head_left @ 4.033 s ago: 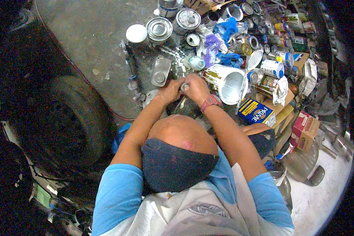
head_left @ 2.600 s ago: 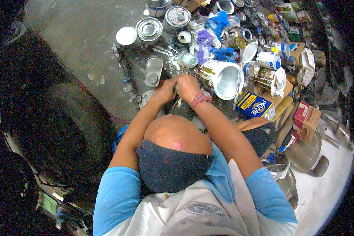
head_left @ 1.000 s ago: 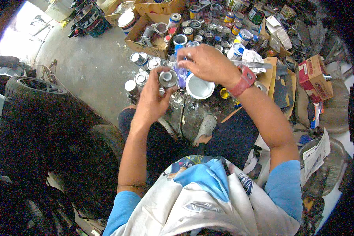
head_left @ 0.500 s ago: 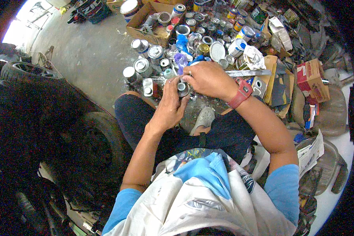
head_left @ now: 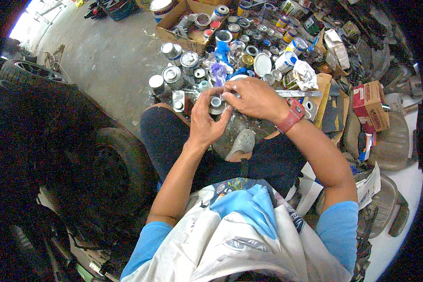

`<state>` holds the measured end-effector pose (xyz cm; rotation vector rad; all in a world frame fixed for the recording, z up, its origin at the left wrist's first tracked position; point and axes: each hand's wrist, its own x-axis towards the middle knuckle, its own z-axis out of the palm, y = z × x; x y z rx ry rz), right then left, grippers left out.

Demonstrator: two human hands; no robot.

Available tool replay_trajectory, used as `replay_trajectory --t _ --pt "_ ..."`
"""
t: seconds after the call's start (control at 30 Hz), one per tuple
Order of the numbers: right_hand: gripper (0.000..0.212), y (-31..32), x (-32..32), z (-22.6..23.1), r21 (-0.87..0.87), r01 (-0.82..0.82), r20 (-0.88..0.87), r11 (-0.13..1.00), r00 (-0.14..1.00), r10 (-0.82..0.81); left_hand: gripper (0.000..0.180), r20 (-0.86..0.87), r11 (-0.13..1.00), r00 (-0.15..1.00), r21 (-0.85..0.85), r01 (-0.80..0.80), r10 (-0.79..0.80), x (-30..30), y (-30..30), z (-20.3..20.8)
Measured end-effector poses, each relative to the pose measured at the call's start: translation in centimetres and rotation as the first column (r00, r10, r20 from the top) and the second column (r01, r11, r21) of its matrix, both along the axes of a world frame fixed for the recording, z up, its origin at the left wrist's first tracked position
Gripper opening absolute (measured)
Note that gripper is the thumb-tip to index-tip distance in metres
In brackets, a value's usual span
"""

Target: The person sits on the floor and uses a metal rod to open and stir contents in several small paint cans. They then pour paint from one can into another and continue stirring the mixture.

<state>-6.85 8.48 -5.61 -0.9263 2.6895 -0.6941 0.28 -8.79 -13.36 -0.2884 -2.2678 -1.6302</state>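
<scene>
Between the thumb and fingers of my left hand [head_left: 208, 120] is a small metal can [head_left: 216, 102] with a pale round top, partly covered by the fingers. My right hand [head_left: 256, 98], a red watch [head_left: 292, 115] on its wrist, bends over the can's far right side. Its thumb and forefinger are pinched close to the left fingertips; what they hold, if anything, is hidden. A white-capped rectangular tin [head_left: 179, 101] stands left of my left hand. Just beyond the hands are a small greenish jar [head_left: 204, 86] and a crumpled purple cloth [head_left: 218, 73].
Silver paint cans [head_left: 172, 76] stand to the left, several more cans crowd the far floor near a cardboard box [head_left: 181, 35]. A flat grey strip [head_left: 300, 93] lies right of my right hand. A red-and-tan carton [head_left: 370, 107] sits further right, a car tyre [head_left: 122, 164] at left.
My left thumb has risen along the near right side of the can. My right hand stays bent over it with small finger movement. The whole view has shifted slightly.
</scene>
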Motion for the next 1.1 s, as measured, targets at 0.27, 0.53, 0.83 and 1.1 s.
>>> replay_trajectory --t 0.27,0.53,0.83,1.1 --pt "0.031 -0.9 -0.5 0.7 0.005 -0.018 0.041 1.000 0.999 0.018 0.049 -0.112 0.998 0.993 -0.058 -0.033 0.026 -1.0 -0.5 -0.3" --pt "0.032 -0.9 -0.3 0.3 -0.017 0.008 -0.052 1.000 0.999 -0.009 0.047 -0.119 0.993 0.992 -0.098 -0.063 0.051 -1.4 -0.7 -0.5" --pt "0.038 -1.4 0.0 0.5 0.040 0.025 -0.057 0.999 0.998 -0.023 0.045 -0.068 0.980 0.990 -0.146 -0.136 0.127 -0.8 0.1 -0.4" --pt "0.055 -1.6 1.0 1.0 0.078 -0.067 -0.192 0.995 0.978 0.081 0.040 -0.052 0.981 0.989 -0.126 -0.145 0.140 -0.6 0.2 -0.8"
